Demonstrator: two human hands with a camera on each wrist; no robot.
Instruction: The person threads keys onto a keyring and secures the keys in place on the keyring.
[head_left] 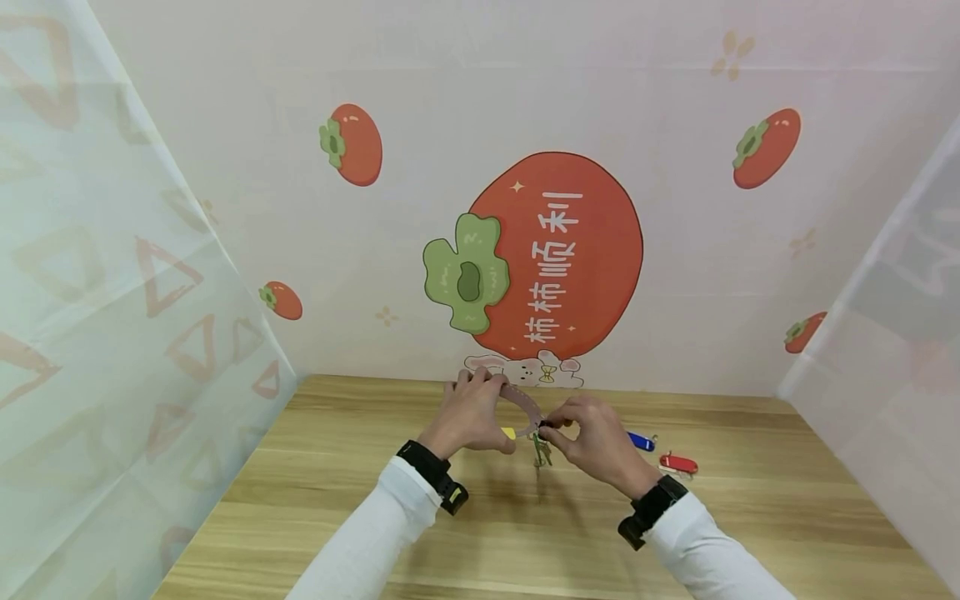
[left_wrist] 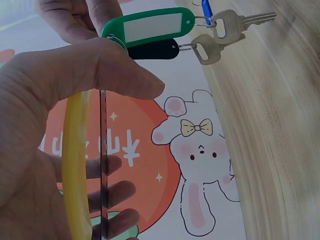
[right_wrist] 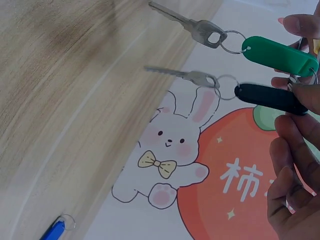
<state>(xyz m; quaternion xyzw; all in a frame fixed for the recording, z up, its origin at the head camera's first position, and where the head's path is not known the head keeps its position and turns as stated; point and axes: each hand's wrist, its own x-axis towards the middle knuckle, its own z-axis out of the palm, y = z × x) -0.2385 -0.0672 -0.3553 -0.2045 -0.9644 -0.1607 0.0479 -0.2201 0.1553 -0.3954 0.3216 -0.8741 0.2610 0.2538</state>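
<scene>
My left hand (head_left: 471,412) grips a curved, purplish-grey band (head_left: 529,405) with a yellow curved piece (left_wrist: 76,165) along it. In the left wrist view, the band shows edge-on as a thin dark line. A green key tag (left_wrist: 150,26) hangs near the left thumb by a small metal ring, a silver key (right_wrist: 207,34) at its other end. Between thumb and fingers, my right hand (head_left: 598,437) pinches a black key tag (right_wrist: 267,97) close beside the green one. Another silver key (right_wrist: 200,78) dangles from the black tag.
On the wooden table (head_left: 337,500), a blue key tag (head_left: 642,442) and a red key tag (head_left: 678,462) lie to the right of the right hand. Behind the table stands a backdrop (head_left: 675,350) printed with persimmons and a rabbit.
</scene>
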